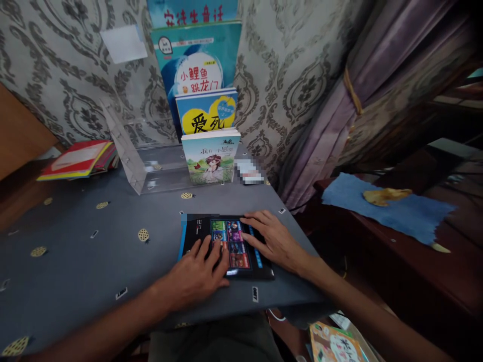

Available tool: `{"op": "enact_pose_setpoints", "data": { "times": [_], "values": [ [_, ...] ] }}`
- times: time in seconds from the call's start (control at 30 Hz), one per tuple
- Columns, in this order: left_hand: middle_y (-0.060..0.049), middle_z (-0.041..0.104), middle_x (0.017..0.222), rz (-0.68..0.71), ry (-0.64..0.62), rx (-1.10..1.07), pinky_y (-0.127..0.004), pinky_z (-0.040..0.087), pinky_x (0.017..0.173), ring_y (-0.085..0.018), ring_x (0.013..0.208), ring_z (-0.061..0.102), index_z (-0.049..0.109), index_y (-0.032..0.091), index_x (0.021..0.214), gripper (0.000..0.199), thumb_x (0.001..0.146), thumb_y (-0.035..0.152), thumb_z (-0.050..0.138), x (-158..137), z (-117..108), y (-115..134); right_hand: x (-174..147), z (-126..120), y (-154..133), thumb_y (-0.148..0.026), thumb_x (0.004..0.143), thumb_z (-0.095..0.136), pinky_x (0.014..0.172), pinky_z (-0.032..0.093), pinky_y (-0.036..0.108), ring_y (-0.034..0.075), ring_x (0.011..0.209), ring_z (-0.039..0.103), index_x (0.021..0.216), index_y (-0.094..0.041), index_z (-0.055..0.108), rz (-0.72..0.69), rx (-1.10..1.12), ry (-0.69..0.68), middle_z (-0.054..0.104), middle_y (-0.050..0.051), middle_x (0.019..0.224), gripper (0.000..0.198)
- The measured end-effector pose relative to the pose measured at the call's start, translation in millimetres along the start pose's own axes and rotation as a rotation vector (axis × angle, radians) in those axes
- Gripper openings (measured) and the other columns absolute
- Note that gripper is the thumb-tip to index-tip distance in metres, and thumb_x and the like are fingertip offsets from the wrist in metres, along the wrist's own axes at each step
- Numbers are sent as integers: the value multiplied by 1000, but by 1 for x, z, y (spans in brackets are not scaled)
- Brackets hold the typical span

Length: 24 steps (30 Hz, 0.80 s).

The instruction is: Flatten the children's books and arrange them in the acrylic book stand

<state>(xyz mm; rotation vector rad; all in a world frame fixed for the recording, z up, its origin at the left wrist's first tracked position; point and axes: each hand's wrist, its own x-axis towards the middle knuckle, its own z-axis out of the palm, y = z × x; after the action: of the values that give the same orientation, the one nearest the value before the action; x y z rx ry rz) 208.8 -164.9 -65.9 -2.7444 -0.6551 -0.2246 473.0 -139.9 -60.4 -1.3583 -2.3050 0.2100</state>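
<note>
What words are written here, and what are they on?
"安徒生童话": top book
"小鲤鱼跳龙门": teal book; its small print is unreadable.
"爱", "死": blue-and-yellow book; small print unclear.
"我有一个愿望": front book
"米小": orange book; the rest is unclear.
Too small or blurred: black book, tablecloth labels.
Pixelated: white item.
</note>
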Motion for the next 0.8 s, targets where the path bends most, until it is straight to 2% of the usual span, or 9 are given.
{"op": "enact_pose_setpoints", "data": {
  "times": [0.1, 0.2, 0.3, 0.37, 0.43, 0.53, 0.6, 0.7, 0.8],
  "values": [
    [-24, 68, 125, 24, 82, -21, -45, 59, 88, -34, 115, 67, 50, 6, 136, 45, 106, 37, 38, 0, -5, -3, 4, -7, 5, -48, 103, 40, 99, 50, 52, 29, 110, 62, 120, -19, 70, 20, 137, -16, 70, 13, 120, 46],
    [-18, 72, 115, -18, 120, -144, -37, 59, 81, -27, 106, 71, 54, 10, 128, 34, 106, 28, 35, 3, -14, -14, 5, -13, 13, -53, 104, 30, 97, 52, 47, 27, 106, 65, 122, -22, 70, 70, 324, -23, 73, 11, 112, 54],
    [-6, 73, 86, -171, 70, -347, -26, 53, 64, -17, 78, 71, 60, 19, 107, 31, 107, 28, 30, 5, -27, -31, 5, -13, 24, -61, 103, 27, 98, 51, 45, 27, 108, 66, 124, -23, 69, 143, 513, 5, 73, 10, 113, 61],
    [1, 64, 68, -317, 35, -480, -23, 44, 55, -13, 59, 62, 58, 22, 96, 33, 107, 31, 28, 5, -36, -43, 5, -10, 29, -66, 100, 32, 98, 51, 45, 27, 108, 66, 127, -23, 67, 187, 644, 34, 73, 10, 115, 62],
    [5, 55, 59, -445, 48, -596, -23, 37, 51, -12, 50, 53, 57, 23, 92, 33, 105, 33, 29, 7, -45, -54, 9, -6, 31, -68, 94, 47, 91, 54, 41, 25, 100, 68, 131, -24, 63, 249, 785, 54, 73, 9, 111, 60],
    [6, 48, 58, -568, 155, -728, -23, 34, 52, -10, 48, 45, 57, 23, 85, 31, 102, 35, 35, 13, -60, -66, 19, 1, 25, -60, 79, 74, 80, 56, 35, 20, 83, 69, 131, -25, 61, 349, 1017, 98, 74, 5, 101, 64],
    [6, 44, 58, -627, 259, -792, -23, 33, 51, -10, 49, 42, 55, 22, 78, 33, 101, 37, 38, 19, -70, -70, 27, 6, 16, -57, 70, 82, 76, 56, 33, 17, 75, 67, 117, -24, 67, 391, 1165, 122, 74, 3, 93, 59],
    [5, 41, 60, -762, 441, -893, -22, 34, 52, -10, 53, 40, 46, 21, 68, 39, 100, 43, 41, 30, -73, -72, 37, 8, -3, -60, 67, 83, 76, 56, 34, 16, 72, 67, 92, -21, 73, 379, 1346, 44, 74, 3, 83, 47],
    [5, 41, 63, -930, 540, -1116, -21, 36, 51, -11, 56, 40, 42, 22, 69, 42, 99, 51, 42, 36, -60, -68, 40, 0, -16, -61, 69, 81, 67, 55, 29, 14, 64, 64, 83, -19, 72, 362, 1415, -27, 73, 2, 76, 46]
  ]
}}
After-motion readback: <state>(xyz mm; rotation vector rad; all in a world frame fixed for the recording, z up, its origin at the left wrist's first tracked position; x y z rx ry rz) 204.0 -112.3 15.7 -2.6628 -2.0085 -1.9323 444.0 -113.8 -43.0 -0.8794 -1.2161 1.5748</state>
